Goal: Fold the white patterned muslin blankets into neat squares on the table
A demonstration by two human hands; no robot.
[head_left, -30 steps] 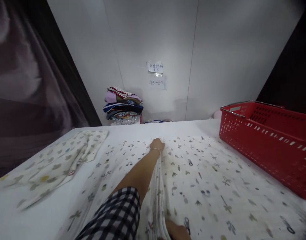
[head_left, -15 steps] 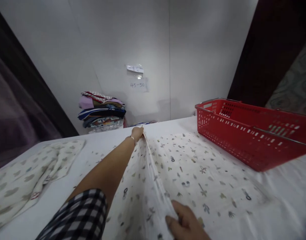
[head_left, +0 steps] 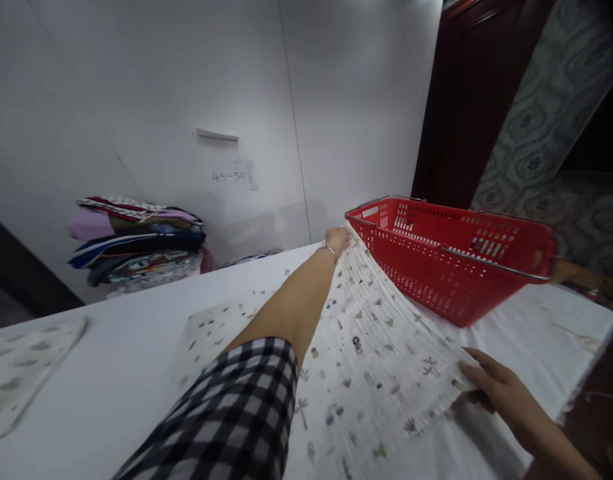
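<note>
A thin white cloth [head_left: 356, 360] with small plant and palm prints stretches between my hands above the white table. My left hand [head_left: 339, 241], wearing a bracelet, pinches its far corner close to the red basket. At the near right, my right hand [head_left: 491, 383] grips another corner, thumb on top and the other fingers partly hidden underneath. The cloth's right edge is lifted and pulled taut between the hands. Its left part lies flat on the table.
A red plastic basket [head_left: 436, 273] with wire handles stands behind the cloth at the right. Folded fabrics [head_left: 141, 240] are stacked by the wall at back left. Another printed cloth [head_left: 21, 373] lies on the table [head_left: 121, 373] at far left. A paper label [head_left: 231, 175] is on the wall.
Both hands have moved right, carrying the cloth's held edge over towards the basket. The cloth now spreads out to the right of my left arm. The view has turned right.
</note>
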